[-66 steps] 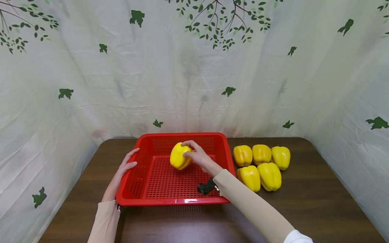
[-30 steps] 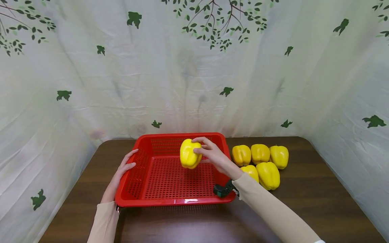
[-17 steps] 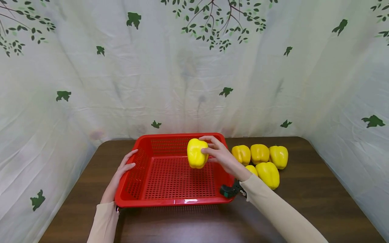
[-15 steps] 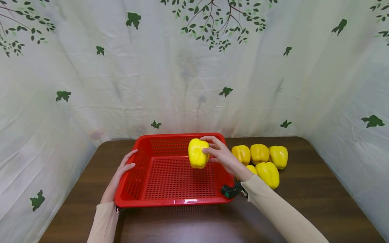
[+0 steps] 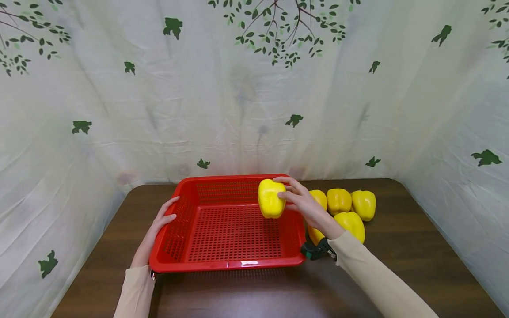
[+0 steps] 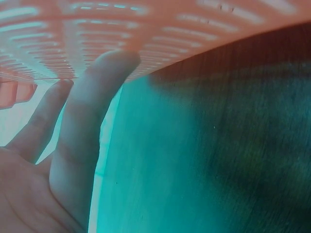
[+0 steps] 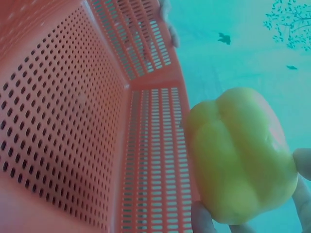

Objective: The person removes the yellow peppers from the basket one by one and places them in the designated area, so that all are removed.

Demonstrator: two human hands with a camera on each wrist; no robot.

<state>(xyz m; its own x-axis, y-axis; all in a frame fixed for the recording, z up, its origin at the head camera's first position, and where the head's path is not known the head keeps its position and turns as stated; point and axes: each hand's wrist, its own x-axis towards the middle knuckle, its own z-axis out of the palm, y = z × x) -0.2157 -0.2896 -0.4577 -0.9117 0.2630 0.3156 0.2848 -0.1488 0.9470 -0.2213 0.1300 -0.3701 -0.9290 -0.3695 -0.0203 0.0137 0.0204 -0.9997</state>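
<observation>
A yellow bell pepper [image 5: 271, 198] is held up over the right part of the red basket [image 5: 228, 266]. My right hand [image 5: 304, 204] grips it from the right with thumb and fingers. In the right wrist view the bell pepper [image 7: 238, 155] fills the right side, above the basket's rim. My left hand [image 5: 159, 225] rests against the outside of the basket's left wall, its fingertips at the rim. In the left wrist view, nearly straight fingers [image 6: 80, 126] touch the slotted outer wall.
Several yellow bell peppers [image 5: 350, 225] stand in two rows right of the basket; my right arm partly covers some. The brown table [image 5: 417, 265] has a white leaf-patterned curtain [image 5: 222, 88] behind it and at both sides.
My right hand has carried the bell pepper rightward and slightly up, from the basket's middle toward its right wall. The left hand and the basket have stayed about where they were.
</observation>
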